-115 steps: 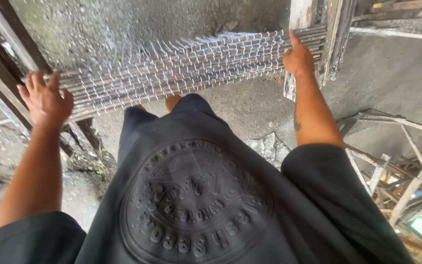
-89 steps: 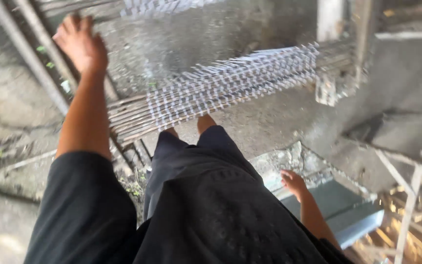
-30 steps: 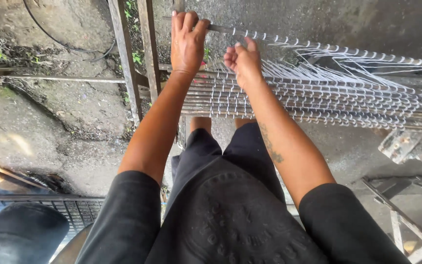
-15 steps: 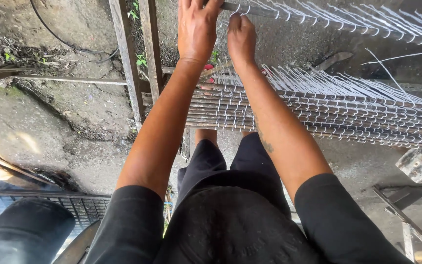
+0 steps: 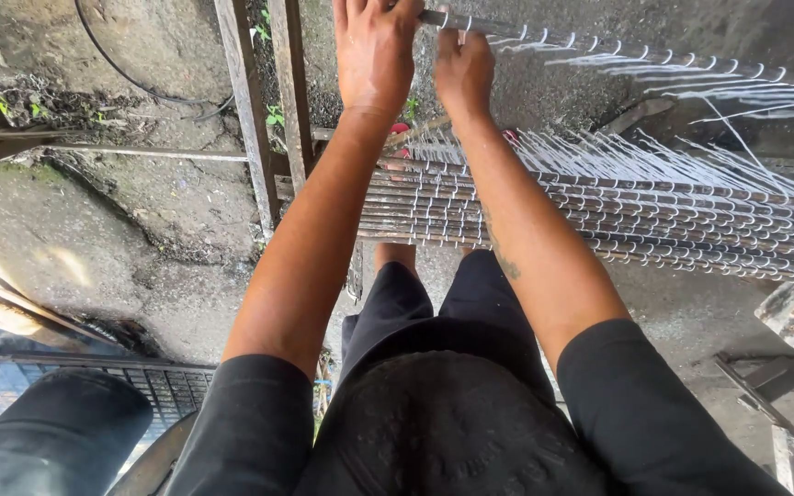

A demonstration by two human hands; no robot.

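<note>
A single steel rod [image 5: 599, 48] hung with many thin white wire ties runs across the top of the view. My left hand [image 5: 374, 50] grips its near end, fingers closed around it. My right hand [image 5: 464, 69] pinches a wire tie on the same rod just to the right of my left hand. Below my forearms lies a stack of similar rods [image 5: 618, 216] fitted with wire loops, running from the middle to the right edge. My legs in dark shorts stand behind this stack.
Two upright wooden posts [image 5: 264, 110] stand left of my hands. A black hose [image 5: 121, 64] lies on the wet concrete ground. A dark barrel [image 5: 39, 432] and a metal grate [image 5: 167, 390] sit at lower left. Angle-iron frames [image 5: 774, 404] lie at lower right.
My view has shifted from the right side of the rod stack to its left end. Both hands came together and rose with one rod lifted away from the stack.
</note>
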